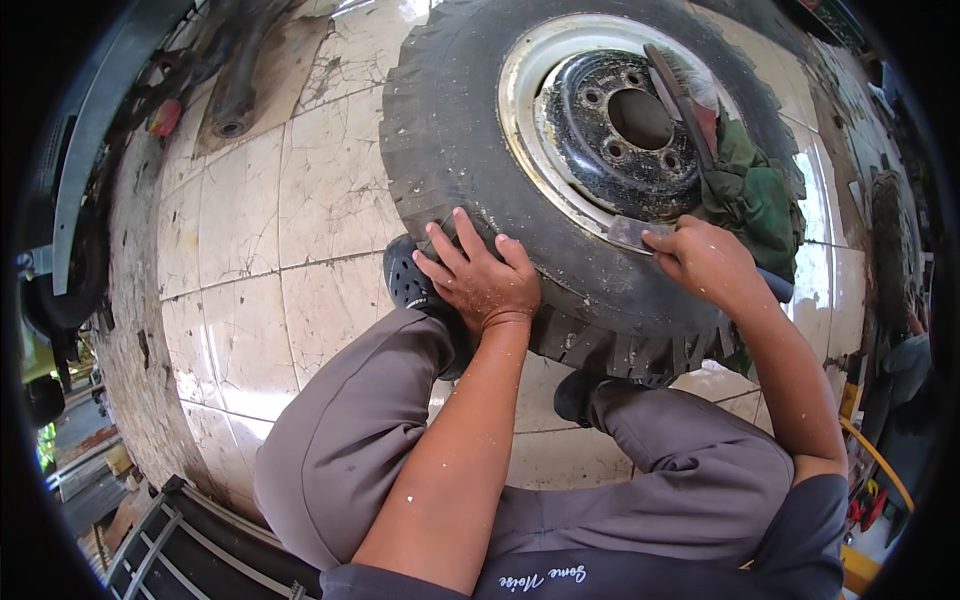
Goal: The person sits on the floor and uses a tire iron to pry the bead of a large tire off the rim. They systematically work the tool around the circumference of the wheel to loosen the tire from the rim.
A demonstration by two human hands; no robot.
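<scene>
In front of me a large black tyre (450, 130) with a chunky tread lies on its side. Its rim (515, 100) is off-white, worn and stained, around a black hub disc (570, 130) with several bolt holes. My left hand (487, 277) rests on the near sidewall, fingers spread. My right hand (708, 262) grips a scraper with a flat metal blade (632, 235), its edge against the near side of the rim; most of the handle is hidden. A wire brush (680, 100) and a crumpled green cloth (748, 195) lie across the right side of the wheel.
My feet in dark clogs (408, 272) are close to the tyre's near edge. Cracked white tiles (240, 215) cover the floor. A rusty metal pipe (235, 100) lies at the far left, near a small red object (164, 118). A metal-framed black rack (190, 550) stands at the lower left.
</scene>
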